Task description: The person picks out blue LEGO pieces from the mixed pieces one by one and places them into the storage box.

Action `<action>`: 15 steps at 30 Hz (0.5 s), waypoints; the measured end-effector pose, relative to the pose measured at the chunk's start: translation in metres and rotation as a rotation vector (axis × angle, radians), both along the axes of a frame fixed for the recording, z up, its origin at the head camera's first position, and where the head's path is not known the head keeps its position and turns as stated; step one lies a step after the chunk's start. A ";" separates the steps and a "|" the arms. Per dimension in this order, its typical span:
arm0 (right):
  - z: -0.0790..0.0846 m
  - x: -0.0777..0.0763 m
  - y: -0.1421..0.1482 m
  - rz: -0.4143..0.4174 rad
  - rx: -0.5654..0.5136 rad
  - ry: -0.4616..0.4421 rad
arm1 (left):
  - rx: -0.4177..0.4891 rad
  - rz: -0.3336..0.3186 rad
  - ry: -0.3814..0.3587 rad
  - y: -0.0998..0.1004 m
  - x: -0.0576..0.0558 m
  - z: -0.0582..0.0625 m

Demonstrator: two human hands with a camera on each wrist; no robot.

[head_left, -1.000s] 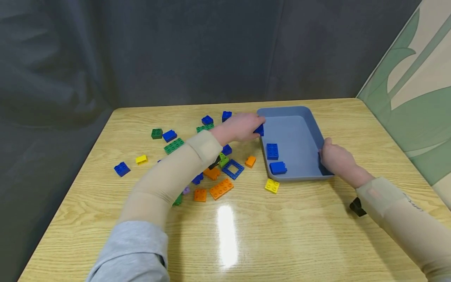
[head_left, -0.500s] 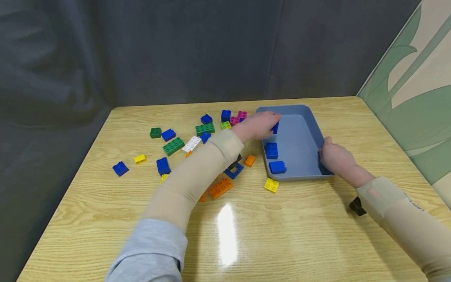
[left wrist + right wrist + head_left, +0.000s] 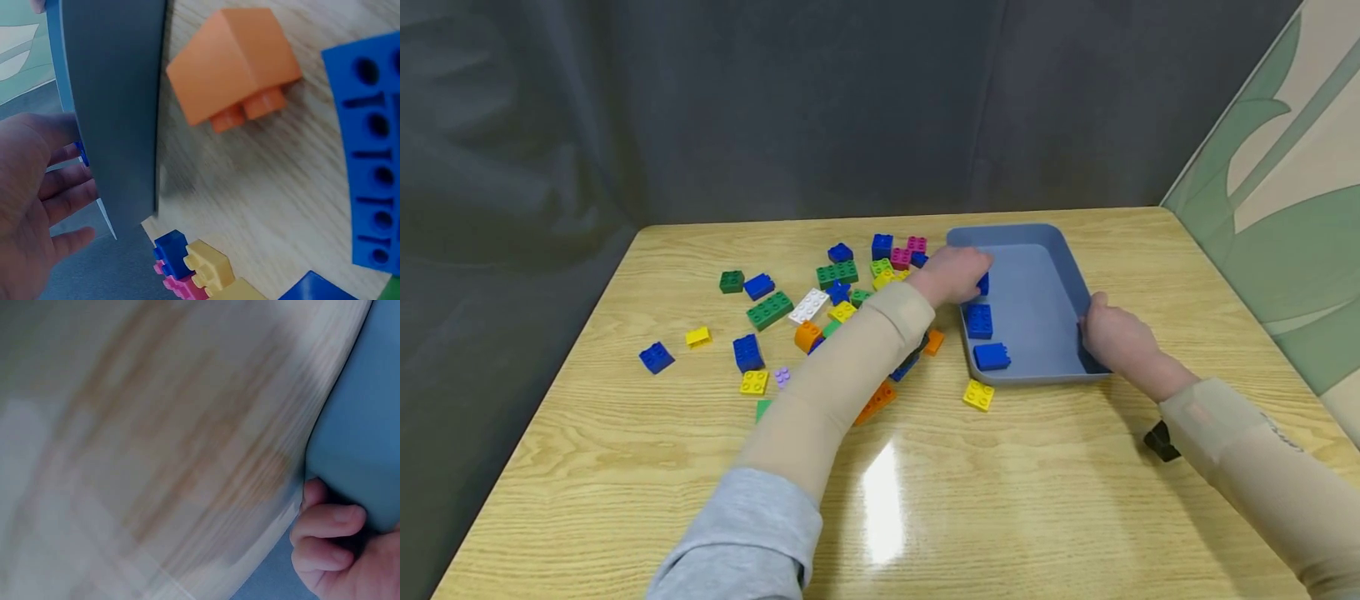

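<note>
My left hand (image 3: pixel 957 275) reaches over the left wall of the grey-blue tray (image 3: pixel 1037 283) and pinches a blue toy brick (image 3: pixel 984 284) low inside it. Only a sliver of that brick (image 3: pixel 82 154) shows past the tray wall in the left wrist view. Close by in the tray lie two more blue bricks, one studs up (image 3: pixel 979 321) and the other on its side (image 3: pixel 992 357). At the tray's right wall, near the front corner, my right hand (image 3: pixel 1116 337) grips the rim, fingers curled, as the right wrist view also shows.
Loose toy bricks in many colours spread left of the tray, among them a white brick (image 3: pixel 808 307) and a green brick (image 3: pixel 770 311). A yellow brick (image 3: pixel 978 395) lies by the tray's front left corner, an orange one (image 3: pixel 934 342) beside its left wall. Dark cloth (image 3: pixel 880 108) hangs behind the table.
The left hand has carried the blue brick rightward over the tray's left wall and lowered it inside. The right hand and the tray have stayed put.
</note>
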State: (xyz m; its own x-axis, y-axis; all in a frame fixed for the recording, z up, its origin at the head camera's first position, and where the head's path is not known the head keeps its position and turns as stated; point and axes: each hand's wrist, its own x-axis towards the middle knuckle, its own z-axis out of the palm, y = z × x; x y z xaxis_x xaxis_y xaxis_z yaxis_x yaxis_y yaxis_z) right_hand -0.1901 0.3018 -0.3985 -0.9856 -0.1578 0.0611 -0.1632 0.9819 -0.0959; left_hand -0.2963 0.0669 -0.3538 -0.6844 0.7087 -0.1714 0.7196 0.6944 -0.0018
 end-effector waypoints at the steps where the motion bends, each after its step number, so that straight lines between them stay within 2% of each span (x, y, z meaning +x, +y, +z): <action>1: 0.000 0.000 0.000 0.000 0.000 -0.003 | -0.010 -0.005 0.010 0.000 0.000 -0.001; 8: 0.000 0.001 0.000 -0.022 -0.008 -0.039 | -0.047 -0.027 0.038 -0.003 -0.001 -0.006; 15: 0.001 0.001 0.000 -0.010 -0.001 -0.015 | -0.054 -0.027 0.019 -0.004 -0.001 -0.007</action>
State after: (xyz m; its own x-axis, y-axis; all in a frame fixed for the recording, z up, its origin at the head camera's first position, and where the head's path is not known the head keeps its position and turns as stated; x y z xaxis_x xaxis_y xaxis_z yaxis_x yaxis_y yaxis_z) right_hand -0.1893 0.3015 -0.3979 -0.9880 -0.1474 0.0470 -0.1515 0.9834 -0.0996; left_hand -0.2973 0.0630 -0.3603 -0.6688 0.7169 -0.1969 0.7374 0.6734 -0.0529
